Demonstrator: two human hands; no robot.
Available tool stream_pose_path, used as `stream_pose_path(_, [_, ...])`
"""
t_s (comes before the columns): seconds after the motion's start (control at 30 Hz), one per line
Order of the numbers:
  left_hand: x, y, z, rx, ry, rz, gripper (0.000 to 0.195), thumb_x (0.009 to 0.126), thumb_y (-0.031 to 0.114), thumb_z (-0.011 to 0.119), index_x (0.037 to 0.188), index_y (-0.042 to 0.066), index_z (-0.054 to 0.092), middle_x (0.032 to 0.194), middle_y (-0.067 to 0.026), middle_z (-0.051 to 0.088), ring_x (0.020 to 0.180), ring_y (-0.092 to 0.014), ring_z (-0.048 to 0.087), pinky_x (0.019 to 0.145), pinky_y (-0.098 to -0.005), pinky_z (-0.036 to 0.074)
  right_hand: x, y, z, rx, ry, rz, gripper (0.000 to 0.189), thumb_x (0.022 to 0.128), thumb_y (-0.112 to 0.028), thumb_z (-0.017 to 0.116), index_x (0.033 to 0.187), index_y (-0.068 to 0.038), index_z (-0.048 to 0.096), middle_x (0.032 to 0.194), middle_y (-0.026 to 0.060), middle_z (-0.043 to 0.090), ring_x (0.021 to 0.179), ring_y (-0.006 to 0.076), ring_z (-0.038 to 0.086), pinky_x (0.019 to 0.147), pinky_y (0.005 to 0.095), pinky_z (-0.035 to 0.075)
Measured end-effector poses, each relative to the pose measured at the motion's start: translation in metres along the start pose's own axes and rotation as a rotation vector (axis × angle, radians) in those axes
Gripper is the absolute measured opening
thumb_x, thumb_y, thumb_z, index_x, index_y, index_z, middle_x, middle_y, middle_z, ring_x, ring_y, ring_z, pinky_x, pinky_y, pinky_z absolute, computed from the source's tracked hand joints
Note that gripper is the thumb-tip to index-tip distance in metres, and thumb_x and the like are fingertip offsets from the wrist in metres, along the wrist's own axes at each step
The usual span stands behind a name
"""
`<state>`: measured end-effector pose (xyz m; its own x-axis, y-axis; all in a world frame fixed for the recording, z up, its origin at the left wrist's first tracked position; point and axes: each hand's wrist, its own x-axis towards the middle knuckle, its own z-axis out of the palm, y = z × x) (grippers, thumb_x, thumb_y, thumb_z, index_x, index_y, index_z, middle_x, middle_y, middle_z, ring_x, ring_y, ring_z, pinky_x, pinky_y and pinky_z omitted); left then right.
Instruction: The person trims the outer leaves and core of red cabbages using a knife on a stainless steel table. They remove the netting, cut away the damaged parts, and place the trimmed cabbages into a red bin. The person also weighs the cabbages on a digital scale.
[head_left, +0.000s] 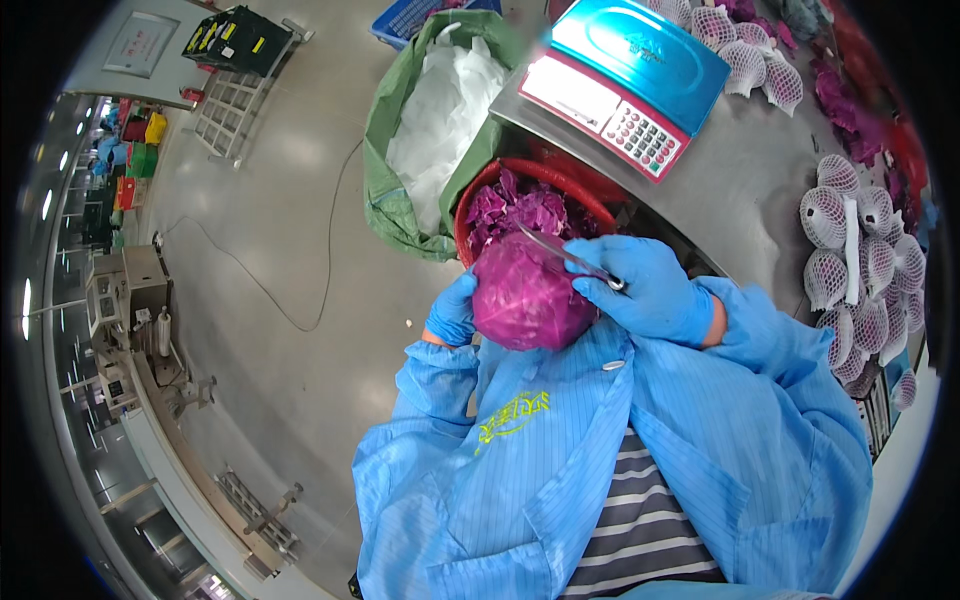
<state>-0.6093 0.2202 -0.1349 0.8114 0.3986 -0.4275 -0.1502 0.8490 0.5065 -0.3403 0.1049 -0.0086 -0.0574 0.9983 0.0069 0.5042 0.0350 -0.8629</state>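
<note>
A round purple cabbage (529, 300) is held close to my chest, over the near rim of a red bin. My left hand (453, 306), in a blue glove, grips its left side, with some fingers hidden behind it. In my gloved right hand (645, 285) is a knife (551, 246), its blade lying across the cabbage's upper right. Whether the edge cuts into the leaf cannot be made out. Just beyond the cabbage, torn purple leaves (517, 204) fill the red bin (544, 166).
A green woven sack (386, 180) with white foam netting (450, 112) stands beside the bin. On the steel table (731, 199) sit a weighing scale (637, 71) and several net-wrapped cabbages (870, 262). A blue basket (397, 22) lies beyond. A cable (330, 225) crosses the floor.
</note>
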Motion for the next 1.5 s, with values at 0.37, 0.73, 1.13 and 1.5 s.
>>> stream_pose_path(0.37, [0.007, 0.008, 0.027, 0.086, -0.179, 0.180, 0.076, 0.094, 0.058, 0.043, 0.150, 0.007, 0.035, 0.152, -0.0161, 0.040, 0.138, -0.035, 0.040, 0.116, -0.0518, 0.031, 0.041, 0.050, -0.051, 0.280, 0.011, 0.365, 0.053, 0.087, -0.044, 0.069, 0.110, 0.004, 0.066, 0.097, 0.0183, 0.068, 0.089, 0.0261, 0.064, 0.083, 0.0371, 0.051])
stream_pose_path(0.73, [-0.015, -0.004, 0.005, -0.141, 0.108, 0.108, 0.080, 0.092, 0.061, 0.050, 0.148, 0.006, 0.038, 0.147, -0.0178, 0.046, 0.132, -0.036, 0.047, 0.113, -0.0519, 0.036, 0.030, 0.010, 0.010, -0.038, -0.110, -0.237, 0.085, 0.072, -0.051, 0.081, 0.136, -0.004, 0.052, 0.133, 0.0213, 0.052, 0.118, 0.0369, 0.056, 0.101, 0.0414, 0.046])
stream_pose_path(1.13, [-0.009, -0.008, 0.000, -0.235, 0.055, 0.080, 0.076, 0.089, 0.054, 0.061, 0.145, 0.008, 0.041, 0.143, -0.0168, 0.050, 0.129, -0.035, 0.050, 0.111, -0.0502, 0.038, 0.022, 0.027, 0.011, 0.148, -0.149, -0.080, 0.066, 0.076, -0.031, 0.083, 0.133, -0.007, 0.060, 0.133, 0.0144, 0.059, 0.120, 0.0278, 0.058, 0.108, 0.0380, 0.042])
stream_pose_path(1.5, [0.037, 0.043, 0.070, -0.236, -0.132, -0.236, 0.068, 0.101, 0.059, 0.034, 0.147, 0.009, 0.038, 0.145, -0.0169, 0.046, 0.130, -0.035, 0.049, 0.111, -0.0490, 0.039, 0.079, 0.002, -0.041, -0.374, -0.353, -0.775, 0.062, 0.074, -0.038, 0.078, 0.129, -0.018, 0.060, 0.129, 0.0067, 0.059, 0.108, 0.0311, 0.059, 0.078, 0.0412, 0.055])
